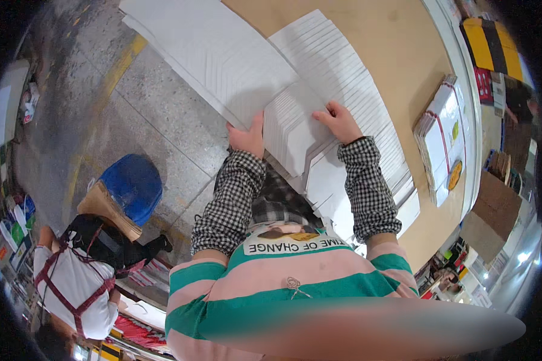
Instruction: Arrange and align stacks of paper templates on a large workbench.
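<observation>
Flat white card sheets [289,129] with angled cut edges lie overlapped in a fanned stack between my two hands. My left hand [247,139] grips the left edge of this stack, its thumb lying along the side. Opposite, my right hand [341,123] is closed, thumb and forefinger pinching at the stack's right edge. A long white fanned row [205,54] stretches away to the far left from my left hand. Beyond and under my right hand runs another row of overlapped white sheets [349,72]. My fingers' undersides are hidden.
The sheets rest on a tan tabletop [397,36]. A strapped bundle of white flat cartons [439,138] lies at the right. On the left are a blue stool [132,186] with brown cardboard and a seated person [78,283] in white. A brown carton [494,210] stands beyond the table's right edge.
</observation>
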The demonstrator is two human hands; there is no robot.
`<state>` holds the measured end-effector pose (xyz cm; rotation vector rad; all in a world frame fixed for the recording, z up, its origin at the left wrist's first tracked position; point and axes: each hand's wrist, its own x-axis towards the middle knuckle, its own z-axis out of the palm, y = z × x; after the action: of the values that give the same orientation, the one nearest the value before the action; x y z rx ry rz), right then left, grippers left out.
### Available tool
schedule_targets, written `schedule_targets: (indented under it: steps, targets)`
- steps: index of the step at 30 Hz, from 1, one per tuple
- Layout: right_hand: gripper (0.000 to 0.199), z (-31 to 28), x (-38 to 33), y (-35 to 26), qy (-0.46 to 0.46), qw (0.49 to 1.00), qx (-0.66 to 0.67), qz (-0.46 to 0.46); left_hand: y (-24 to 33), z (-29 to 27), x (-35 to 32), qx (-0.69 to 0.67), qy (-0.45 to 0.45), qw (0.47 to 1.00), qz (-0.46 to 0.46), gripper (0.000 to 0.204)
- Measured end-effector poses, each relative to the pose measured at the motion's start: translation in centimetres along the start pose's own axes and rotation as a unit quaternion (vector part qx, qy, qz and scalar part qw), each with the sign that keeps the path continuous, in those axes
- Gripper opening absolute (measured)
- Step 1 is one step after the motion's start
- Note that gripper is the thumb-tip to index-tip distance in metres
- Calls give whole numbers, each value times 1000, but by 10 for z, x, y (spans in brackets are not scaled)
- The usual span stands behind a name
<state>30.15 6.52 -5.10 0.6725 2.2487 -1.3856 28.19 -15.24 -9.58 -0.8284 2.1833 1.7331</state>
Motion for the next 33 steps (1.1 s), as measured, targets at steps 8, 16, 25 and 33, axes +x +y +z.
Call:
schedule_targets:
  steps: [8, 16, 25, 33]
  targets:
    - [30, 2, -2, -3, -7, 1000, 24, 14, -37, -11, 9, -17, -10, 999, 43, 73]
    - [21, -34, -43, -29, -52, 991, 111, -51, 5, -57, -58, -173, -270, 946, 45, 66]
    - [37, -24, -39, 16, 71, 985, 57, -148, -27, -34, -28, -80, -366, 914, -158, 39]
    - [63, -148, -130, 264, 394, 883, -229, 110, -15, -32, -30, 62, -345, 921, 170, 38]
